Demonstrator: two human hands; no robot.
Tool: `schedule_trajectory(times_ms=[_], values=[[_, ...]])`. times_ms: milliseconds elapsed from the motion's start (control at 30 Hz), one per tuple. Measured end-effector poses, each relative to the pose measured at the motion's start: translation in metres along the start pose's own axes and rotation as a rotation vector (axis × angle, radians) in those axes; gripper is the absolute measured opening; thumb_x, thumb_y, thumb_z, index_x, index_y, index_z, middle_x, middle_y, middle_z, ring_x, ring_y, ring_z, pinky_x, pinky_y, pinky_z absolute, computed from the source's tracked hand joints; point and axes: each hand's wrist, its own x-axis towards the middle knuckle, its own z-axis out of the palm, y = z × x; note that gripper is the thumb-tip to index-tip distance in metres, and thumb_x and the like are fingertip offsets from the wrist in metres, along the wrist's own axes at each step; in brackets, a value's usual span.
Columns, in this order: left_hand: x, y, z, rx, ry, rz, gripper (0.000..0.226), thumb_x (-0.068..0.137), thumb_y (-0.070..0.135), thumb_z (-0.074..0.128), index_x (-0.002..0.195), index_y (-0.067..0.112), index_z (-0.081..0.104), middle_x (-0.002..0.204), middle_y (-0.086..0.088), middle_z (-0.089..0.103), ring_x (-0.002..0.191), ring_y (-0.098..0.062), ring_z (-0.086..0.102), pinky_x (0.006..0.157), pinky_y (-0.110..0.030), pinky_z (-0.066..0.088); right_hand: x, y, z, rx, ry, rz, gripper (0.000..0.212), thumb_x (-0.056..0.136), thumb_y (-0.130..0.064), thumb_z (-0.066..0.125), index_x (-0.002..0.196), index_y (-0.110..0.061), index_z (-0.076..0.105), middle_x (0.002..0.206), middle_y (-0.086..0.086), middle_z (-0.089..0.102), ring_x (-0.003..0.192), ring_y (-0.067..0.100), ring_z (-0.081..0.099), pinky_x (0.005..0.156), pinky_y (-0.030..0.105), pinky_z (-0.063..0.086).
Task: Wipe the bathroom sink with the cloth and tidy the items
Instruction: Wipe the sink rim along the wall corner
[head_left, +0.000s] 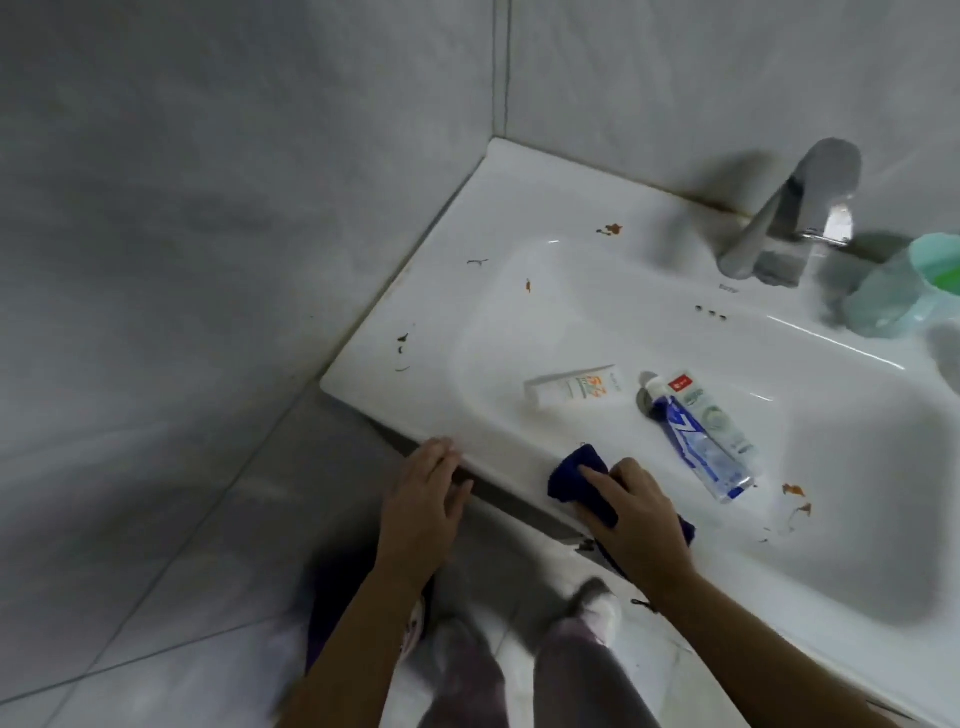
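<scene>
1. Ok, nearest: pale glossy floor tiles (156, 545) with thin grout lines, open floor left of the sink. The person's legs are blurred below the front rim.
2. Left hand (426, 493): grip spread, straight fingers resting on the rounded front-left edge of the sink (395, 374).
3. Right hand (639, 514): grip flat, fingers laid on the cloth (576, 467) and pressing it to the front rim. The cloth is dark blue, soft and bunched ahead of the fingertips, with one end hanging over the front edge.
4. Just beyond, on the flat surface left of the basin, lie a small white tube (574, 387) and a blue-and-clear tube (701, 441), with a pale white-green tube (722, 415) touching its far side. All are on their sides, apart from the cloth.
5. The sink is white glazed ceramic with rounded rims. The basin hollow (857, 519) lies to the right, with brown smears (795, 491) on its near slope.
6. The left ledge has room along the wall edge, with dark specks (402, 340) on it. A brown stain (610, 228) sits on the rear ledge.
7. At the rear are a brushed metal faucet (789, 208) with an angled spout and a translucent green cup (904, 296) just beside it.
8. Grey matte wall tiles (234, 156) meet the sink's left and rear edges at a corner.
</scene>
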Motion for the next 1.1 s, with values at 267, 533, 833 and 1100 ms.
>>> schedule_trajectory(times_ms=[267, 533, 833, 1100], values=[[0.019, -0.061, -0.041, 0.087, 0.165, -0.074, 0.051, 0.098, 0.038, 0.033, 0.106, -0.002, 0.064, 0.118, -0.018, 0.06, 0.107, -0.032, 0.059, 0.084, -0.046, 0.052, 0.125, -0.091, 0.056, -0.03, -0.044, -0.599, 0.036, 0.085, -0.036, 0.046, 0.112, -0.016, 0.057, 0.092, 0.01, 0.059, 0.071, 0.025, 0.056, 0.06, 0.033, 0.048], [0.052, -0.09, -0.041, 0.242, 0.271, -0.032, 0.06, 0.1, 0.042, 0.025, 0.099, 0.002, 0.069, 0.113, -0.016, 0.065, 0.105, -0.03, 0.062, 0.08, -0.042, 0.054, 0.283, -0.127, 0.072, -0.074, 0.057, -0.476, 0.028, 0.08, -0.027, 0.058, 0.099, -0.007, 0.067, 0.082, 0.019, 0.055, 0.069, 0.036, 0.055, 0.054, 0.033, 0.039], [0.042, -0.1, -0.029, 0.215, 0.229, -0.088, 0.062, 0.099, 0.048, 0.02, 0.118, 0.005, 0.061, 0.129, -0.012, 0.056, 0.123, -0.019, 0.04, 0.095, -0.049, 0.036, 0.272, -0.107, 0.067, -0.024, 0.01, -0.643, 0.038, 0.082, -0.034, 0.046, 0.103, -0.011, 0.067, 0.081, 0.016, 0.056, 0.065, 0.032, 0.055, 0.054, 0.031, 0.043], [0.025, -0.085, -0.038, 0.17, 0.306, -0.164, 0.049, 0.1, 0.043, 0.026, 0.114, 0.01, 0.059, 0.119, -0.014, 0.061, 0.11, -0.027, 0.054, 0.09, -0.04, 0.046, 0.218, -0.128, 0.087, 0.021, -0.071, -0.771, 0.037, 0.082, -0.035, 0.048, 0.104, -0.012, 0.067, 0.085, 0.013, 0.057, 0.065, 0.028, 0.054, 0.054, 0.031, 0.042]])
